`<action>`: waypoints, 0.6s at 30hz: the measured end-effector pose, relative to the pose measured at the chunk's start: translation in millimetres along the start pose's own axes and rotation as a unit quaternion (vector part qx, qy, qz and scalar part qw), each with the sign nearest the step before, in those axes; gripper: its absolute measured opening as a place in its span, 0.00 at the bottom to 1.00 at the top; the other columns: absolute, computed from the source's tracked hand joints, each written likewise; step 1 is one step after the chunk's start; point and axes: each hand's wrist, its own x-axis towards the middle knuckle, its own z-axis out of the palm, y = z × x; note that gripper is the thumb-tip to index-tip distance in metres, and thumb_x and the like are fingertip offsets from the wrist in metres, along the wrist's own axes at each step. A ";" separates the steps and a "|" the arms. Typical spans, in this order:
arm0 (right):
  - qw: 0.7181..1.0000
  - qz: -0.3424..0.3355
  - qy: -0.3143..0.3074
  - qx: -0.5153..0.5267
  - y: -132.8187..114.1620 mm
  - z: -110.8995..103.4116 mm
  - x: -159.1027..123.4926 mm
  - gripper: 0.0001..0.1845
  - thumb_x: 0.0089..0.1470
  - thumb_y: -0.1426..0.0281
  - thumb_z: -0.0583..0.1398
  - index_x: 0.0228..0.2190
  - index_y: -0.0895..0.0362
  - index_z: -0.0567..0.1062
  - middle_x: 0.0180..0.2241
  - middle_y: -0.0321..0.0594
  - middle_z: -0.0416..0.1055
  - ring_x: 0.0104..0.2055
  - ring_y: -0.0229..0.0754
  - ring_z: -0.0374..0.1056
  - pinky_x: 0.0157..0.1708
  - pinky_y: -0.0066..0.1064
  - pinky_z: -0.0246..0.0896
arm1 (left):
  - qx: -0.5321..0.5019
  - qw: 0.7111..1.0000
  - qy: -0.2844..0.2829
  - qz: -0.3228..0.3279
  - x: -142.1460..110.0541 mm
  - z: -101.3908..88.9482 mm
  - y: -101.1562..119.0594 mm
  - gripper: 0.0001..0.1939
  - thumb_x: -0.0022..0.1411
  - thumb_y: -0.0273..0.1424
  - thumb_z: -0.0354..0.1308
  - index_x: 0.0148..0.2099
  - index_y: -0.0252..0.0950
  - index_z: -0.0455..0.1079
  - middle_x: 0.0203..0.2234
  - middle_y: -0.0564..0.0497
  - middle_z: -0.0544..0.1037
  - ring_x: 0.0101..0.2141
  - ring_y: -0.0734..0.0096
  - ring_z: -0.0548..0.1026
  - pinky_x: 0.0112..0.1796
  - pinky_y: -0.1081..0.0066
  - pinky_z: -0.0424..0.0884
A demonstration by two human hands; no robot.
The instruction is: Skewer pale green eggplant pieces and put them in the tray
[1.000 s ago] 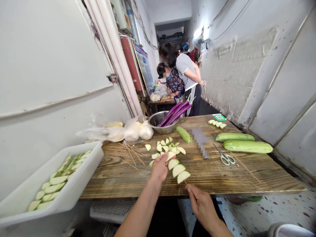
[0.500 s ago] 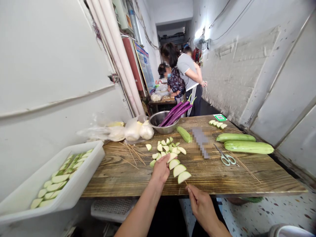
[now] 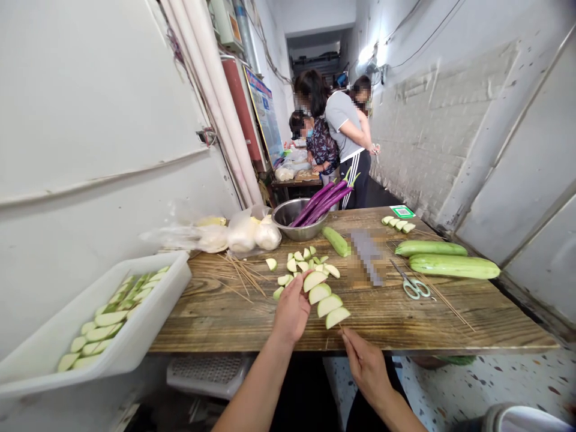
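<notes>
Four half-round zucchini slices sit in a row on a thin wooden skewer (image 3: 341, 327) above the near edge of the wooden table. My left hand (image 3: 291, 307) has its fingers closed around the farthest zucchini slice (image 3: 314, 280). Pinched between the thumb and fingers of my right hand (image 3: 363, 357) is the skewer's near end. Beyond my left hand lies a loose pile of cut zucchini pieces (image 3: 292, 264). Farther left, several bare skewers (image 3: 240, 273) are scattered on the wood.
A white bin (image 3: 148, 312) of sliced zucchini stands left. Behind are bagged white vegetables (image 3: 243, 233) and a metal bowl (image 3: 288, 225) with eggplants (image 3: 321, 204). Rightward lie a blurred grey shape (image 3: 366, 252), scissors (image 3: 411, 284) and whole zucchini (image 3: 454, 266). People stand farther back.
My hands keep hold of the slice and skewer, and the threaded slices sit slightly closer together. Another person has come into view behind the one in the grey shirt.
</notes>
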 end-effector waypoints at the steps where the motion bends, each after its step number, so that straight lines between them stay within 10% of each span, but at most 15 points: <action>1: 1.000 -0.019 0.012 -0.003 0.0 -0.4 -0.1 0.14 0.58 0.75 0.51 0.42 0.60 0.72 0.35 0.46 0.77 0.35 0.41 0.74 0.36 0.28 0.71 | 0.003 1.000 -0.003 0.010 -4.3 2.0 2.0 0.17 0.54 0.36 0.59 0.44 0.29 0.72 0.36 0.41 0.77 0.38 0.62 0.75 0.40 0.65 0.70; 18: 0.997 -0.068 0.007 0.036 -26.2 -12.7 11.1 0.15 0.56 0.78 0.53 0.45 0.60 0.70 0.34 0.44 0.76 0.34 0.39 0.74 0.36 0.26 0.70 | 0.052 0.999 0.001 0.009 -17.3 2.6 19.8 0.19 0.51 0.34 0.62 0.45 0.31 0.70 0.36 0.43 0.77 0.37 0.64 0.75 0.38 0.67 0.71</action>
